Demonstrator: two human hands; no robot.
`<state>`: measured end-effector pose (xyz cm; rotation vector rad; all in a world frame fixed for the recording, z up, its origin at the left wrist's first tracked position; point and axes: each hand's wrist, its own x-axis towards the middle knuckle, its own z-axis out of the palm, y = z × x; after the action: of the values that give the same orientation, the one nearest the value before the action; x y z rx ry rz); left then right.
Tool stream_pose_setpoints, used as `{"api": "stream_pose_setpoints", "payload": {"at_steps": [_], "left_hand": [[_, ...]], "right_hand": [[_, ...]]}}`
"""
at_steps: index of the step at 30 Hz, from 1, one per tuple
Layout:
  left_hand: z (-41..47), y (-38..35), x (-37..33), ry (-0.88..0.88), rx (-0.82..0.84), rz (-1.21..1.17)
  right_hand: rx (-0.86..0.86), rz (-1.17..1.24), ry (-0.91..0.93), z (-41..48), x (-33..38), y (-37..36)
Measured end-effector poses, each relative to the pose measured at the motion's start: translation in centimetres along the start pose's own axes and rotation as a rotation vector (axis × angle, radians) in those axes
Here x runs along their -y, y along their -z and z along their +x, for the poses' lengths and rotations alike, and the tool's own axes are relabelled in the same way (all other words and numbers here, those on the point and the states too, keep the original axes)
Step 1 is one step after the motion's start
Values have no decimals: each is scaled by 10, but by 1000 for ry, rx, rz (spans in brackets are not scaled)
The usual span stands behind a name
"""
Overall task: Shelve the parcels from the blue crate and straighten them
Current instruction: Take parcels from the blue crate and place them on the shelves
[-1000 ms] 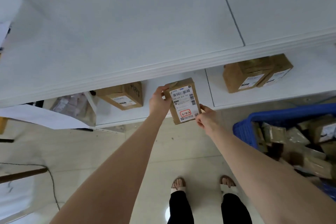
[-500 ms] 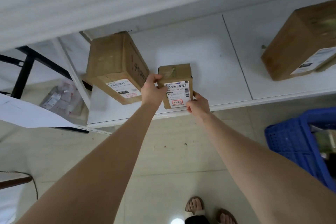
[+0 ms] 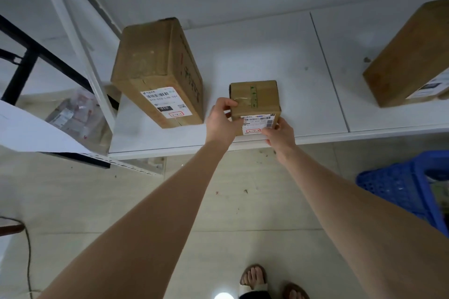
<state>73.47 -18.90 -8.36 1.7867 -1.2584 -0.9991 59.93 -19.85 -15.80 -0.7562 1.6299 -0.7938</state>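
Left hand (image 3: 222,121) grips the near left corner of a small brown cardboard parcel (image 3: 254,98), thumb on its taped top and fingers curled against its front face. Right hand (image 3: 279,133) pinches the near right corner, fingertips over the white shipping label (image 3: 257,124). Both hands are closed on the parcel. It appears to rest on the white shelf board (image 3: 267,51), close to the near edge, label facing out; whether its full weight is down cannot be told. To its left, apart from it, stands a larger brown cardboard box (image 3: 155,68), angled a little, with its own label facing front. Well apart to the right, past the seam in the board, sits another brown cardboard box (image 3: 408,56), also turned off square. The blue plastic crate (image 3: 398,189) is on the floor at the near right, mostly cut off by the frame; something shows inside it, but not how much. My reading: this parcel is at the set-down stage. What is left is to release it, square it and perhaps its neighbours to the shelf edge, then go back to the crate for more.
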Motion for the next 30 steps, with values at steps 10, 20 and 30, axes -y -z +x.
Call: {"api": "stream_pose_setpoints", "payload": {"at_steps": [10, 20, 30], "left_hand": [[-24, 4, -19, -155, 16, 529], [-33, -8, -21, -213, 243, 912], [-12, -5, -18, -186, 228, 877]], "right_hand": [[-194, -808, 484, -45, 40, 32], [46, -1282, 694, -52, 66, 21], [26, -1258, 695, -37, 73, 4]]}}
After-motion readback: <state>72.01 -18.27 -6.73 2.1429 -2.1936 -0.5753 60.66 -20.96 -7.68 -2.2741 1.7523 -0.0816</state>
